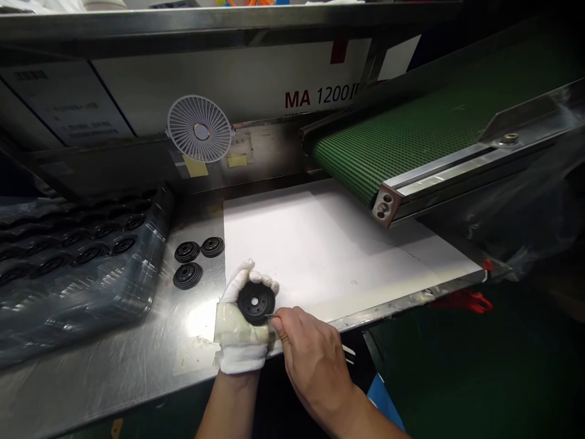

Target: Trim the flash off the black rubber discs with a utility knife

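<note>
My left hand (pixel 240 323), in a white cloth glove with clear tape around the palm, cups a black ribbed rubber disc (pixel 256 303) with a central hole. My right hand (pixel 311 353) is bare and pinches a thin metal tool (pixel 272 316), whose tip reaches the disc's edge. Pale thin ends (pixel 348 353) stick out behind that hand, perhaps of the same tool. Just beyond the gloved hand, three similar black discs (pixel 187 275) lie on the steel table (pixel 137 347).
At the left, a dark plastic tray (pixel 82 262) holds several discs in moulded pockets. A white sheet (pixel 311 244) covers the table under a green conveyor belt (pixel 393 146) with a steel frame. A small white fan (pixel 199 128) is mounted at the back.
</note>
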`<state>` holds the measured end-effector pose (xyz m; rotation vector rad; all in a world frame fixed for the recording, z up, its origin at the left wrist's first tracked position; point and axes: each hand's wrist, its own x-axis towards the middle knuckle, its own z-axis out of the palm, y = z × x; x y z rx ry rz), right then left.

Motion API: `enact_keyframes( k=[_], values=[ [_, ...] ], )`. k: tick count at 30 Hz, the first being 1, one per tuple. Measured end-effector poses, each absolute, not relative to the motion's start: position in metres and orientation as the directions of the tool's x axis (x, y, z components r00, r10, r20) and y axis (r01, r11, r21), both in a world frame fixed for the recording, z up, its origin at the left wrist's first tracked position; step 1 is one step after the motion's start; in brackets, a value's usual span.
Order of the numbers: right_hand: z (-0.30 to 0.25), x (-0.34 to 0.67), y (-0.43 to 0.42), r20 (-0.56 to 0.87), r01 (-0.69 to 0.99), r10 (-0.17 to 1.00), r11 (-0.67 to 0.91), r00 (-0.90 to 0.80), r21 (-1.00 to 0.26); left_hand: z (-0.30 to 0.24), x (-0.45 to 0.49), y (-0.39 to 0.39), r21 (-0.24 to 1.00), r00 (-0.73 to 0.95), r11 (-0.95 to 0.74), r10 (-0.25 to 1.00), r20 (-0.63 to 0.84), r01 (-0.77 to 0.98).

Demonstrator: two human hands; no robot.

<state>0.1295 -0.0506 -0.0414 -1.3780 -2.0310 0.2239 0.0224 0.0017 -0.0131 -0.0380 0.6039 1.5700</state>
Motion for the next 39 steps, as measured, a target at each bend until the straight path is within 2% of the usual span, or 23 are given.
enact_keyframes(
  k=[4, 9, 10, 19, 23, 28, 32, 39],
  values=[
    [-0.041, 0.125, -0.054, 0.425, 0.75, 0.87, 0.451, -0.25, -0.483, -0.012, 0.025, 0.0, 0.365, -0.226, -0.074, 0.891, -0.394, -0.928],
    [-0.04, 0.135, -0.05, 0.428, 0.744, 0.875, 0.439, -0.227, -0.504, -0.015, 0.017, -0.007, 0.364, 0.062, 0.195, 0.936, -0.347, -0.911],
    [-0.04, 0.137, -0.049, 0.42, 0.75, 0.882, 0.425, -0.215, -0.506, -0.016, 0.016, -0.008, 0.357, 0.079, 0.209, 0.934, -0.347, -0.91],
    [-0.043, 0.131, -0.052, 0.395, 0.784, 0.895, 0.392, -0.205, -0.481, -0.015, 0.027, 0.0, 0.338, -0.168, -0.032, 0.909, -0.382, -0.941],
    [-0.044, 0.13, -0.052, 0.388, 0.782, 0.898, 0.391, -0.208, -0.486, -0.019, 0.029, -0.004, 0.367, -0.272, -0.138, 0.899, -0.343, -0.92],
    [-0.044, 0.13, -0.052, 0.378, 0.779, 0.903, 0.384, -0.205, -0.495, -0.022, 0.03, -0.006, 0.343, -0.268, -0.162, 0.92, -0.287, -0.925],
    [-0.043, 0.13, -0.052, 0.352, 0.771, 0.914, 0.371, -0.204, -0.518, -0.021, 0.03, -0.005, 0.304, -0.254, -0.161, 0.919, -0.3, -0.939],
    [-0.045, 0.129, -0.054, 0.364, 0.736, 0.906, 0.397, -0.217, -0.548, -0.02, 0.03, -0.006, 0.336, -0.264, -0.156, 0.915, -0.306, -0.929]
  ],
)
